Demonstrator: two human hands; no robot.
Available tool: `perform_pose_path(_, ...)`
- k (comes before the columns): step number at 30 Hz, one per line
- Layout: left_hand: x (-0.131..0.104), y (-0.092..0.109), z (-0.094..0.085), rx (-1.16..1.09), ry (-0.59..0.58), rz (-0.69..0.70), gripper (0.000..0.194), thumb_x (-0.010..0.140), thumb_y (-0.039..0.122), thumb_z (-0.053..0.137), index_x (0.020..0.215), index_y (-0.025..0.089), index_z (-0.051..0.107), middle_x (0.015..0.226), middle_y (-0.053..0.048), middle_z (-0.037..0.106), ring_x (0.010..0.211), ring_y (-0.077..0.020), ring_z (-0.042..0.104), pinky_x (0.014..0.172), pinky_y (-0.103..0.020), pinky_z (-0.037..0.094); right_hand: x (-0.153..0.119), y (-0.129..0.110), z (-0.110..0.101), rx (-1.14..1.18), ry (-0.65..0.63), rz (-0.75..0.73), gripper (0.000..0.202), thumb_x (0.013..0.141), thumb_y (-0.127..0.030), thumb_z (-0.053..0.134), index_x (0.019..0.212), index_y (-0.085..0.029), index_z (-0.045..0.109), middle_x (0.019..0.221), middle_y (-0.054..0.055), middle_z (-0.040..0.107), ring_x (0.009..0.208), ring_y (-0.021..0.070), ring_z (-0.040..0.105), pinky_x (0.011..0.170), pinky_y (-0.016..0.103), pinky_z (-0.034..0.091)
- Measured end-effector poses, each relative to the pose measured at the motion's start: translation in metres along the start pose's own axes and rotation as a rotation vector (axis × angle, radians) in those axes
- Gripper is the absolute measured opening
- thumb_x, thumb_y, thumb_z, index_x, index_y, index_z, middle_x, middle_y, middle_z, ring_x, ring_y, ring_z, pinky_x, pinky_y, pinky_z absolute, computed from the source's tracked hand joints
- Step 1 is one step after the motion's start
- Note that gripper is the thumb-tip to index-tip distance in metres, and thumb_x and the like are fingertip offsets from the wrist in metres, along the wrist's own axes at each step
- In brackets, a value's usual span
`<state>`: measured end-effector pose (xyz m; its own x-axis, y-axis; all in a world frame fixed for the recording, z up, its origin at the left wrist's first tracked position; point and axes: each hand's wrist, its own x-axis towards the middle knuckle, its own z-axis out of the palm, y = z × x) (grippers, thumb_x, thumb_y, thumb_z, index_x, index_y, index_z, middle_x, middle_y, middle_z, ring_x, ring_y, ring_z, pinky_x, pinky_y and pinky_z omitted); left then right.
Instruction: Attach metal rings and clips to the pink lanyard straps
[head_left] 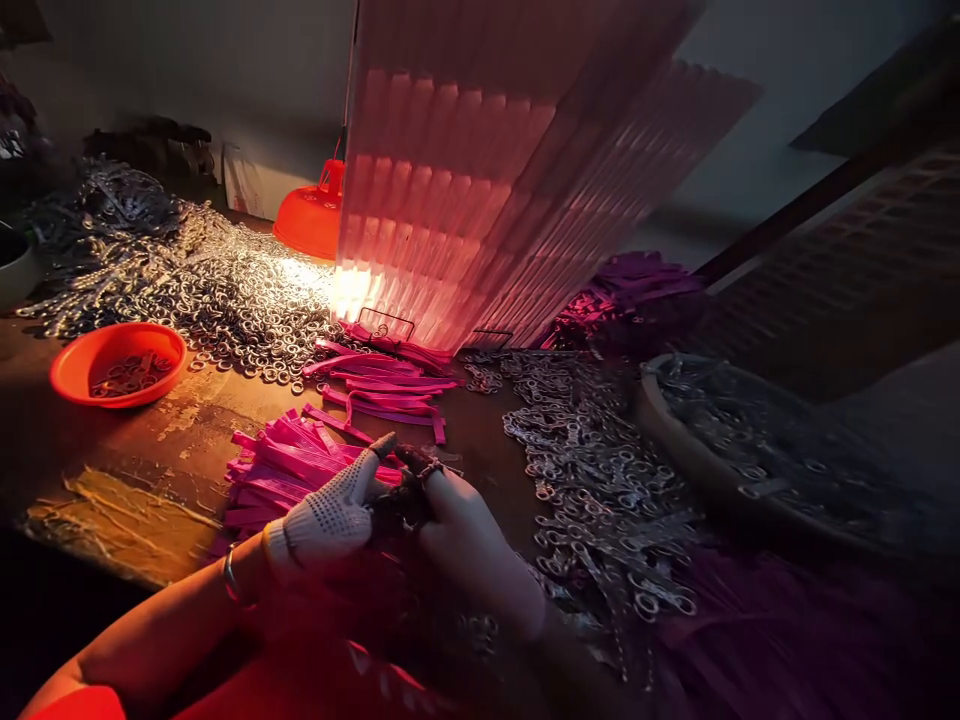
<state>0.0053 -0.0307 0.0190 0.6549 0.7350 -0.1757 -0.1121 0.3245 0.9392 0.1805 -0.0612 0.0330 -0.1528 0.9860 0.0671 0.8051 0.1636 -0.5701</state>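
My left hand [326, 517], in a white dotted glove with dark fingertips, is closed just right of a pile of flat pink straps [281, 475]. Close against it, my right hand [465, 535] is closed too, in a pale glove with dark fingertips. The fingertips of both hands nearly meet, and shadow hides what lies between them. More pink straps [390, 388] lie just beyond the hands. To the right of my right hand spreads a heap of metal pieces with ringed ends [592, 490].
A glowing red lamp [309, 215] hangs over a heap of metal rings [225, 285]. Left of the heap stands an orange bowl [67, 375] with small metal parts. Ribbed translucent panels [450, 190] rise behind the straps. A large round basin [679, 450] holds dark metal pieces at right.
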Motion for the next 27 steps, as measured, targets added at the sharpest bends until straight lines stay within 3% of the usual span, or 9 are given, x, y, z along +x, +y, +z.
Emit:
perform_pose_path(4,-0.006,0.000,0.003,-0.160,-0.011,-0.032,0.076,0.084,0.029,0.068,0.150,0.017,0.033,0.070,0.004,0.054,0.052,-0.0062,0.044,0.049,-0.018,0.032,-0.002,0.003,0.006,-0.044,0.039,0.038,0.041,0.065,-0.006,0.049,0.101,-0.017,0.065,0.086,0.005,0.065,0.077,0.0186,0.054,0.069,0.028,0.043)
perform_pose_path(8,-0.002,-0.010,0.004,-0.100,0.070,-0.029,0.039,0.088,0.037,0.063,0.119,0.013,0.058,0.071,0.001,0.056,0.050,-0.0062,0.044,0.047,-0.018,0.031,-0.003,0.006,0.010,0.008,0.096,0.025,0.051,0.069,-0.008,0.051,0.118,-0.019,0.063,0.092,0.004,0.066,0.081,0.0184,0.055,0.073,0.028,0.046)
perform_pose_path(12,0.000,-0.017,0.002,0.013,0.116,0.011,0.033,0.090,0.038,0.059,0.112,0.014,0.061,0.072,0.000,0.057,0.052,-0.0073,0.046,0.047,-0.019,0.034,-0.003,0.006,0.009,0.043,0.125,0.033,0.051,0.071,-0.009,0.052,0.119,-0.020,0.063,0.092,0.005,0.067,0.082,0.0188,0.057,0.074,0.029,0.048)
perform_pose_path(18,0.000,-0.015,-0.001,0.041,0.118,0.077,0.051,0.084,0.021,0.058,0.135,0.015,0.056,0.069,-0.001,0.063,0.053,-0.0100,0.051,0.050,-0.021,0.037,-0.002,0.006,0.008,0.298,0.015,0.061,0.042,0.077,-0.014,0.055,0.117,-0.020,0.065,0.098,0.005,0.070,0.088,0.0202,0.062,0.076,0.031,0.052)
perform_pose_path(20,0.000,-0.011,0.000,-0.018,0.108,0.065,0.045,0.083,0.023,0.056,0.127,0.013,0.061,0.060,0.000,0.059,0.047,-0.0095,0.047,0.046,-0.021,0.034,-0.002,0.004,0.011,0.424,0.038,0.064,0.045,0.079,-0.016,0.055,0.123,-0.020,0.063,0.103,0.005,0.071,0.092,0.0200,0.063,0.079,0.032,0.052)
perform_pose_path(23,0.002,-0.002,0.002,-0.102,0.096,0.085,0.029,0.080,0.029,0.059,0.100,0.010,0.070,0.051,0.001,0.053,0.043,-0.0085,0.042,0.044,-0.021,0.030,-0.004,-0.001,0.017,0.451,0.140,0.042,0.044,0.081,-0.018,0.056,0.124,-0.021,0.063,0.108,0.006,0.070,0.097,0.0208,0.063,0.085,0.034,0.052)
perform_pose_path(25,0.004,0.002,0.004,-0.158,0.090,0.072,0.024,0.079,0.032,0.062,0.084,0.010,0.069,0.050,0.001,0.051,0.041,-0.0070,0.038,0.042,-0.021,0.027,-0.005,-0.005,0.019,0.428,0.194,0.039,0.038,0.082,-0.021,0.058,0.119,-0.021,0.066,0.107,0.006,0.070,0.095,0.0211,0.063,0.083,0.034,0.052)
perform_pose_path(27,0.006,0.001,0.006,-0.209,0.088,0.025,0.025,0.080,0.035,0.060,0.081,0.011,0.067,0.051,0.001,0.052,0.039,-0.0059,0.034,0.041,-0.020,0.024,-0.005,-0.007,0.019,0.455,0.218,0.055,0.034,0.083,-0.025,0.060,0.116,-0.020,0.067,0.100,0.005,0.070,0.088,0.0198,0.062,0.077,0.031,0.052)
